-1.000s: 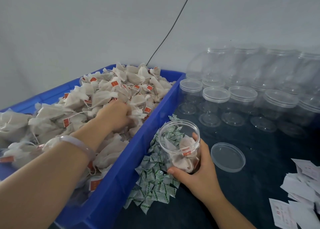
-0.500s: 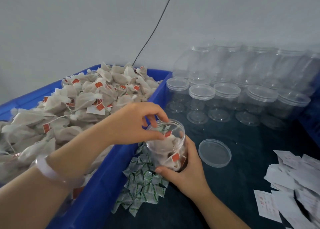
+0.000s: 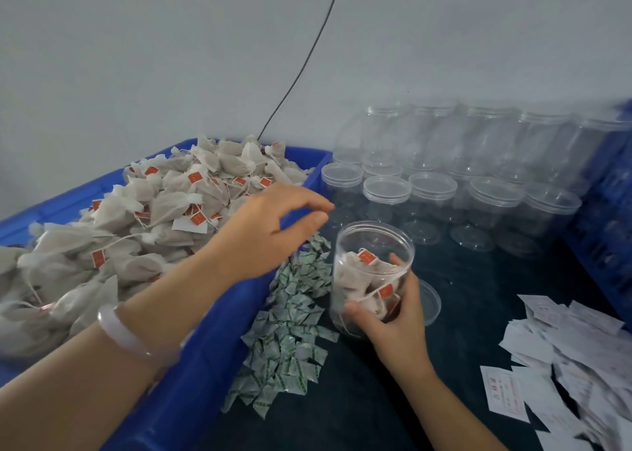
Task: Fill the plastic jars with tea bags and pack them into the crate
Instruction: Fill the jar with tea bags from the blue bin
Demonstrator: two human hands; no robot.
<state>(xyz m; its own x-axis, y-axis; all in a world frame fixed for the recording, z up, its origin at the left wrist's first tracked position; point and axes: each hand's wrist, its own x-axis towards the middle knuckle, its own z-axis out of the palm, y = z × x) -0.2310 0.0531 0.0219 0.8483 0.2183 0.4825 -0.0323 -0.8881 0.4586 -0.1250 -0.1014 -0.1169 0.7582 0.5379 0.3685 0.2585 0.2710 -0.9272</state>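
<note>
My right hand [image 3: 393, 314] grips an open clear plastic jar [image 3: 371, 273] tilted on the dark table, with several tea bags with red tags inside. My left hand [image 3: 270, 232] hovers empty above the blue bin's right wall, just left of the jar mouth, fingers loosely spread. The blue bin [image 3: 191, 382] at left holds a heap of tea bags [image 3: 136, 228]. The jar's clear lid [image 3: 429, 302] lies on the table behind my right hand.
Rows of lidded empty clear jars [image 3: 444, 191] stand at the back right. A pile of small green-and-white sachets [image 3: 290, 331] lies between bin and jar. White paper slips [image 3: 564, 365] are strewn at right. A blue crate [image 3: 608, 232] edges the far right.
My left hand took tea bags from the bin, dropped them into the jar, and has pulled back left, empty. The jar holds more tea bags and is tilted.
</note>
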